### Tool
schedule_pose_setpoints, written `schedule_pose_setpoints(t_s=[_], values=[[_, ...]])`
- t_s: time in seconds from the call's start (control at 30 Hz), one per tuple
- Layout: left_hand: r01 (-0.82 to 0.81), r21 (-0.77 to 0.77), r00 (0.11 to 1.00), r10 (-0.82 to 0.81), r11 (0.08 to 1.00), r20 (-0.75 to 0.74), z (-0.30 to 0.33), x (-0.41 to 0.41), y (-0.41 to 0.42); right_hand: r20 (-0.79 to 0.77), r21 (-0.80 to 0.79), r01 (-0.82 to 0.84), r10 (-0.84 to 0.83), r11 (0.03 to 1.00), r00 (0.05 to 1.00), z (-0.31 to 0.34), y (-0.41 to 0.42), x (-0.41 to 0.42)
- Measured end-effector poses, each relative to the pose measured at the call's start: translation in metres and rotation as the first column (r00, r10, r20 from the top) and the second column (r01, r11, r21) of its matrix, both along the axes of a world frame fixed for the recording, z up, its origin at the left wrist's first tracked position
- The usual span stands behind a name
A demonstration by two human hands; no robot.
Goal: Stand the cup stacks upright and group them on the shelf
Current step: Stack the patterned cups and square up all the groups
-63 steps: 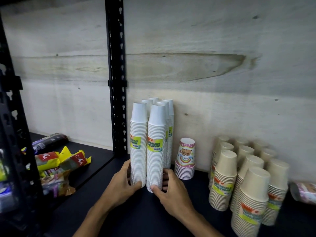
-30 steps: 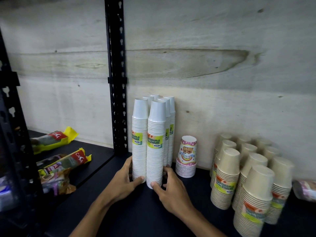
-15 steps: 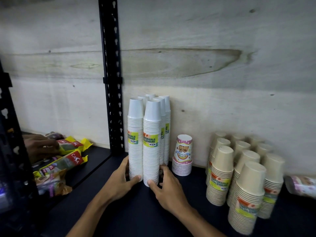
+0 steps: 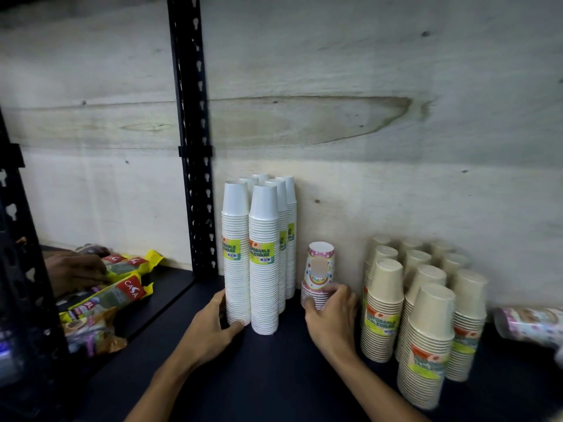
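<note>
**Two hands, two cup stacks**

Two of your hands are on the dark shelf (image 4: 274,370), each at a different stack. Your left hand (image 4: 210,327) sits at the bottom of the tall white cup stacks (image 4: 259,254). Its thumb is curled round the foot of the front left stack and the fingers go behind it, so it holds that stack low down. The white stacks stand upright, packed close together, just to the right of the black shelf post (image 4: 195,147) and against the wooden back wall (image 4: 365,86).

Your right hand (image 4: 332,318) is at the short party cup stack (image 4: 318,275), the one with pink dots and a picture on it. Your fingers are bent round the lower rims of that stack and grip it from the front. The top cup sticks up above your hand. This stack stands upright, just right of the white stacks and close to the wall.

Right beside your right hand stand the tan cup stacks (image 4: 426,315), many of them bunched together, all upright. Far to the right a wrapped party cup stack (image 4: 530,325) lies on its side on the shelf.

On the next shelf to the left lie yellow snack packs (image 4: 122,287). Another person's hand (image 4: 73,269) rests on them.
</note>
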State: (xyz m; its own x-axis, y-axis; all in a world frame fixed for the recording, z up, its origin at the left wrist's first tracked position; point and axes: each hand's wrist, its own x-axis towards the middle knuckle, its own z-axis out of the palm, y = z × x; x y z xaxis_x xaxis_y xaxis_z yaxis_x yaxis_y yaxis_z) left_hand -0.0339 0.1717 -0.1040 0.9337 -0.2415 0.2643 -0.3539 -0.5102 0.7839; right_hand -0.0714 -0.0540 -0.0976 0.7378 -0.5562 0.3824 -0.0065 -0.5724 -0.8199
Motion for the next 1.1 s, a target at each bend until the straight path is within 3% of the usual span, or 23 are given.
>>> schedule_pose_setpoints(t_s=[0.1, 0.33, 0.47, 0.6, 0.7, 0.8, 0.93, 1.1], values=[[-0.001, 0.013, 1.000, 0.001, 1.000, -0.006, 0.000, 0.001, 0.001, 0.011, -0.020, 0.066, -0.066, 0.998, 0.998, -0.002, -0.001, 0.014], [-0.012, -0.008, 1.000, 0.012, 1.000, 0.016, 0.000, -0.002, 0.002, -0.032, 0.055, -0.024, 0.026, 0.998, 0.999, -0.004, -0.002, 0.025], [-0.104, -0.083, 0.978, 0.117, 0.991, 0.173, 0.002, -0.014, 0.003, -0.043, 0.073, -0.081, 0.084, 0.994, 0.995, -0.005, -0.005, 0.012], [-0.198, -0.186, 0.892, 0.255, 0.963, 0.373, 0.010, -0.039, -0.003, -0.070, 0.053, -0.179, 0.182, 0.983, 0.981, -0.005, -0.003, -0.018], [-0.148, -0.229, 0.857, 0.241, 0.962, 0.456, 0.016, -0.060, -0.014, -0.069, 0.028, -0.247, 0.249, 0.969, 0.966, -0.003, 0.000, -0.044], [-0.035, -0.235, 0.876, 0.143, 0.971, 0.461, 0.019, -0.081, -0.034, -0.068, 0.040, -0.314, 0.316, 0.948, 0.946, 0.001, 0.000, -0.070], [0.079, -0.096, 0.900, -0.030, 0.992, 0.434, 0.009, -0.089, -0.055, -0.091, 0.029, -0.365, 0.367, 0.930, 0.926, 0.007, -0.013, -0.113], [0.196, 0.321, 0.877, -0.312, 0.927, 0.365, -0.006, -0.076, -0.076, -0.133, 0.006, -0.371, 0.369, 0.929, 0.920, 0.008, -0.034, -0.163]])
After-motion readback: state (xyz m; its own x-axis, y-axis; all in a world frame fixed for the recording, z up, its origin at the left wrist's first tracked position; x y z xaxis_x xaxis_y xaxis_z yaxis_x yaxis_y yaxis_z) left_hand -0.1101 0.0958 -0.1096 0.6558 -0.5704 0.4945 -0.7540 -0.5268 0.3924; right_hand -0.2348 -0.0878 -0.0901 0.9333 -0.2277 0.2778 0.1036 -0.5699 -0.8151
